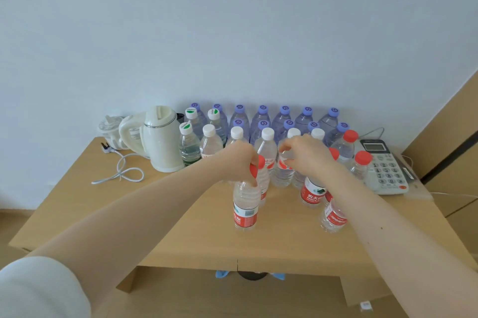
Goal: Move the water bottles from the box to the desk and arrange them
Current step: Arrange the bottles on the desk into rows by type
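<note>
White sleeve (38, 289) on left upper arm; both forearms bare.

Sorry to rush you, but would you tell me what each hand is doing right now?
Left hand: gripping the front red-capped bottle at its cap.
Right hand: fingers curled, pinching the top of a clear bottle.

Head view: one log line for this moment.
left hand grips red-capped bottle by cap | right hand pinches clear bottle top | both upright
</note>
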A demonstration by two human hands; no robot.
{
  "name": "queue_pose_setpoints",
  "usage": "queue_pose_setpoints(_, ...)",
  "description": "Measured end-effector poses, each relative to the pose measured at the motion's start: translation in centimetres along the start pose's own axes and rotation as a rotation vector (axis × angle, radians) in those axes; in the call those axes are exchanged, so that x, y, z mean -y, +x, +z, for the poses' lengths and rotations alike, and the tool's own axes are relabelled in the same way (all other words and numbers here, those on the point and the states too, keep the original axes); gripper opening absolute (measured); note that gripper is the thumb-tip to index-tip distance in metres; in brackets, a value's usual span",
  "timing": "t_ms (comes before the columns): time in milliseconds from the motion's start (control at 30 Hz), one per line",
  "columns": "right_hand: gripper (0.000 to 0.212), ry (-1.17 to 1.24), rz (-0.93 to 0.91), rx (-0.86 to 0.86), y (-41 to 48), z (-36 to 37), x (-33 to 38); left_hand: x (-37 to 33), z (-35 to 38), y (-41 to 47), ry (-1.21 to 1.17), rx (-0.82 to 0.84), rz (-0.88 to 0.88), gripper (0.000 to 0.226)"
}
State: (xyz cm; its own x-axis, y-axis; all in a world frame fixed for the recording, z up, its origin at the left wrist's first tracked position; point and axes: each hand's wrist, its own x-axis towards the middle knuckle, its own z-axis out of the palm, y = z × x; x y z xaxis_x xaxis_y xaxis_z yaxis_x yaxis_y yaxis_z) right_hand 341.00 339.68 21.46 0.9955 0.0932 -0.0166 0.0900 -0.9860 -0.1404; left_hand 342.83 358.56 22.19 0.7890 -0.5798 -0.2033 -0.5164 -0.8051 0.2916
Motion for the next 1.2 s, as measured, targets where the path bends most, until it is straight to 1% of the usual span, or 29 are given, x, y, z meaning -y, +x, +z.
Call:
queue_pose_setpoints(133,0.032,-0.049,0.054,-0.074,-1.6,-1.3,-2.9,-2.7,-0.3,1.8,0.002,-0.009,0.047,0.025)
queue_pose_setpoints(300,0.030,-0.056,0.084,-0.102,-3.4,-2.3,-6.7,-5.9,-0.5,4.5,0.007,-0.001,0.067,0.023)
queue_pose_setpoints(433,0.025,-0.062,0.066,-0.088,-3.8,-2.1,-8.1,-7.2,0.1,6.2,0.020,-0.003,0.031,0.026)
queue_pose_setpoints(533,0.022,-0.067,0.038,-0.052,-3.6,-2.0,-8.8,-7.7,0.9,7.7,0.032,-0.018,-0.003,0.023)
queue_pose_setpoints(633,0.022,-0.043,0.014,-0.026,-3.4,-1.7,-9.1,-7.8,1.8,9.2,0.029,-0.044,-0.054,0.035)
queue_pose_setpoints(700,0.024,-0.038,0.000,-0.021,-3.2,-1.5,-9.3,-7.8,2.4,10.1,0.018,-0.068,-0.078,0.038)
queue_pose_setpoints(1000,0.025,0.007,-0.036,-0.053,-2.5,-0.6,-10.4,-7.6,3.9,12.6,-0.043,-0.210,-0.208,0.041)
queue_pose_setpoints(1100,0.023,0.023,-0.046,-0.063,-2.6,-0.4,-10.5,-7.3,3.8,12.8,-0.062,-0.222,-0.225,0.040)
queue_pose_setpoints(1200,0.022,0.040,-0.057,-0.085,-2.8,-0.3,-10.6,-7.4,3.8,12.8,-0.058,-0.198,-0.230,0.044)
